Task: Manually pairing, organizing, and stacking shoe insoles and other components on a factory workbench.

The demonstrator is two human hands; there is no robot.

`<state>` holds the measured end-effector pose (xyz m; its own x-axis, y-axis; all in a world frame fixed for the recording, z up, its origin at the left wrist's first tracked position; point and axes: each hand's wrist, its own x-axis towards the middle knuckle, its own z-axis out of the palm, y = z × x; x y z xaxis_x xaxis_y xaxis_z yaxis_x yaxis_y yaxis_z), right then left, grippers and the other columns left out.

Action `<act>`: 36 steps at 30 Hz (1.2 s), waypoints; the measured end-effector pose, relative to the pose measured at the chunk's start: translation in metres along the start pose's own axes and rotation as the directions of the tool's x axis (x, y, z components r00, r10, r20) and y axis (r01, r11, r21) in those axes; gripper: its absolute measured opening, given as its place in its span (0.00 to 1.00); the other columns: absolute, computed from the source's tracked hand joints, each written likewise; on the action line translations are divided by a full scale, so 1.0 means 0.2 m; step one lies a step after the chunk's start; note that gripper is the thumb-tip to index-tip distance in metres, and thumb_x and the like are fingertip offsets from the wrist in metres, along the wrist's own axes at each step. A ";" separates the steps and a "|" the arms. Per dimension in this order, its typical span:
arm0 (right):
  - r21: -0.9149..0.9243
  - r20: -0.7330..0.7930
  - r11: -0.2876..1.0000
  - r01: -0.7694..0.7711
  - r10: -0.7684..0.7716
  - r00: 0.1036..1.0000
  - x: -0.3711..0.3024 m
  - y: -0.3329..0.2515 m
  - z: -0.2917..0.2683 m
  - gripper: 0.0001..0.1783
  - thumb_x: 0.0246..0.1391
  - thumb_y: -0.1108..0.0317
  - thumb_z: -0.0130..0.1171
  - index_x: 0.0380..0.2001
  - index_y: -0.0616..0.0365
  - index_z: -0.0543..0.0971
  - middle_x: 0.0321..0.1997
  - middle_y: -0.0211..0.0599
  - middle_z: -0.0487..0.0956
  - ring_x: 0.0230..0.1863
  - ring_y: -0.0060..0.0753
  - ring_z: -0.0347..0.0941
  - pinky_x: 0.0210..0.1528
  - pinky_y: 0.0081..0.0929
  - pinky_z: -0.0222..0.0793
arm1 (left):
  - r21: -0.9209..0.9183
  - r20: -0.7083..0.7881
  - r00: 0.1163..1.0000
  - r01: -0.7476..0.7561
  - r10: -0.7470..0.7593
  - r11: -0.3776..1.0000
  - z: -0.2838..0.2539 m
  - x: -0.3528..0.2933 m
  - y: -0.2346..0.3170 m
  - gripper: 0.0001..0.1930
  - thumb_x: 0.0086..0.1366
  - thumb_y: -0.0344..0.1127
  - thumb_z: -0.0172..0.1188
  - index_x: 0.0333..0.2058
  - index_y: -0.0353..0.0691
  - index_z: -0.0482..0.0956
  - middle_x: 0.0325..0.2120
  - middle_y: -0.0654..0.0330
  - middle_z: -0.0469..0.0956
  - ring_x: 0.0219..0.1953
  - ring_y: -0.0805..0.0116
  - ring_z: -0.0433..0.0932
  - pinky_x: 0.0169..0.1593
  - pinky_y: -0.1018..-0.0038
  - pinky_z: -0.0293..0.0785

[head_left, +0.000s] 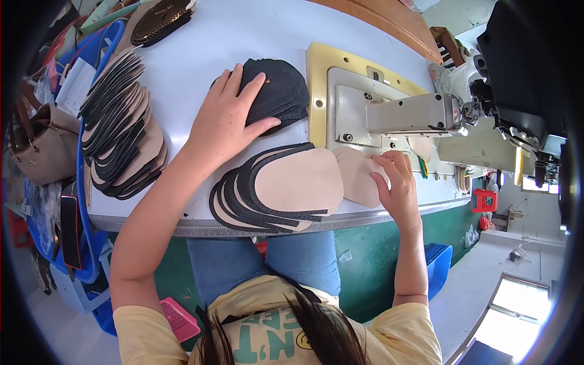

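Observation:
My left hand lies with fingers spread on top of a stack of black rounded fabric pieces. Its thumb runs along the stack's near edge. On the right, my right hand has its thumb and bent forefinger apart at the edge of some loose beige rounded pieces; its other fingers are partly hidden. Between my hands, close to the table edge, is a fanned pile of beige pieces with black edging. The beige pieces by my right hand lie partly beside and behind this pile.
A sewing machine arm on a yellow-framed plate stands at the right. Fanned black and beige pieces lie at the left, near a blue basin and a handbag. Bronze shiny pieces sit at the far left.

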<state>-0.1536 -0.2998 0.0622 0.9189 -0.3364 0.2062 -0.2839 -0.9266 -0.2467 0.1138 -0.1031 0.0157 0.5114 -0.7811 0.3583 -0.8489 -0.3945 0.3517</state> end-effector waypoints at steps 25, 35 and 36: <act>0.421 0.030 0.891 -0.168 0.172 0.985 -0.05 -0.05 0.04 0.15 0.38 0.87 0.59 0.22 0.60 0.65 0.40 0.42 0.74 0.45 0.41 0.73 0.48 0.32 0.69 | -0.178 0.118 0.926 -0.336 0.359 0.925 -0.18 -0.31 0.36 0.31 0.50 0.44 0.65 0.57 0.52 0.73 0.61 0.51 0.63 0.63 0.44 0.60 0.63 0.46 0.55; 0.787 0.564 0.526 -0.321 -0.404 0.720 -0.04 0.07 -0.21 0.14 0.33 0.81 0.69 0.15 0.54 0.72 0.65 0.50 0.65 0.75 0.50 0.40 0.71 0.49 0.29 | -0.179 0.128 0.887 -0.421 0.445 0.889 -0.16 -0.36 0.27 0.34 0.52 0.60 0.61 0.57 0.54 0.72 0.62 0.51 0.61 0.60 0.43 0.62 0.59 0.48 0.59; 0.833 0.538 0.436 -0.341 -0.494 0.682 -0.02 0.09 -0.21 0.13 0.35 0.81 0.68 0.17 0.54 0.73 0.66 0.48 0.65 0.75 0.48 0.38 0.71 0.47 0.30 | -0.130 0.080 0.887 -0.443 0.455 0.887 -0.16 -0.36 0.27 0.33 0.54 0.60 0.60 0.56 0.52 0.73 0.61 0.51 0.63 0.59 0.45 0.64 0.58 0.48 0.59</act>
<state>-0.1749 -0.3223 0.0968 0.9149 0.3190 -0.2472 -0.2092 -0.1492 -0.9664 0.0359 -0.0533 0.0374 0.0568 -0.9109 0.4087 -0.9622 0.0592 0.2657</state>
